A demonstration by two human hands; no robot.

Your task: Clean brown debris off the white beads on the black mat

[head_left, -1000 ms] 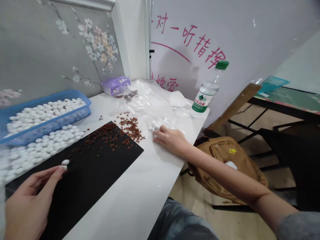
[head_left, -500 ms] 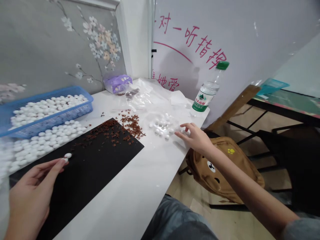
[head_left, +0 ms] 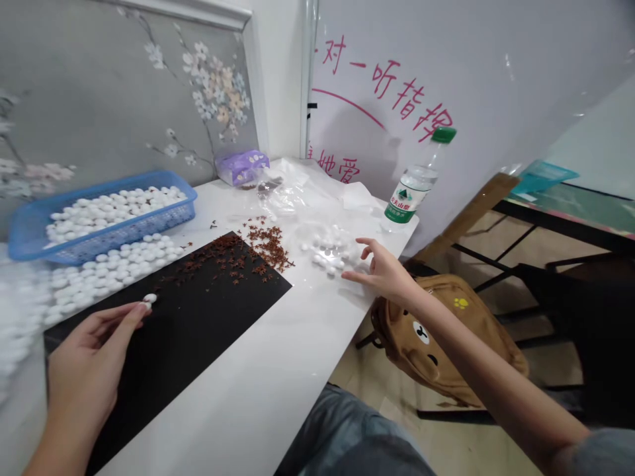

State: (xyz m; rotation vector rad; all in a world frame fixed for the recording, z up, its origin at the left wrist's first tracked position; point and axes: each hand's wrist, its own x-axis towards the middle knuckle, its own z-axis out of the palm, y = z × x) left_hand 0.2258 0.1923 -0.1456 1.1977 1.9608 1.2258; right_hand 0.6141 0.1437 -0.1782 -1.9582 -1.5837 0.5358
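Note:
A small white ball (head_left: 150, 299) is pinched between the thumb and forefinger of my left hand (head_left: 92, 363), over the black mat (head_left: 183, 350). What sits against the ball at the fingertips is too small to make out. My right hand (head_left: 385, 272) is open, thumb and forefinger spread, beside a clear plastic bag (head_left: 317, 233) with several white balls in or on it. Brown star-shaped pieces (head_left: 270, 246) lie scattered across the mat's far corner and the white table. Rows of white balls (head_left: 112, 270) line the mat's left edge.
A blue basket (head_left: 178, 210) of white balls stands at the left. A purple packet (head_left: 243, 166) and clear wrapping lie at the back. A water bottle (head_left: 409, 185) stands near the right table edge, with a brown backpack (head_left: 446, 317) below.
My right hand's thumb and forefinger have spread wider beside the plastic bag. My left hand keeps its pinch on the ball. The camera view has shifted slightly left.

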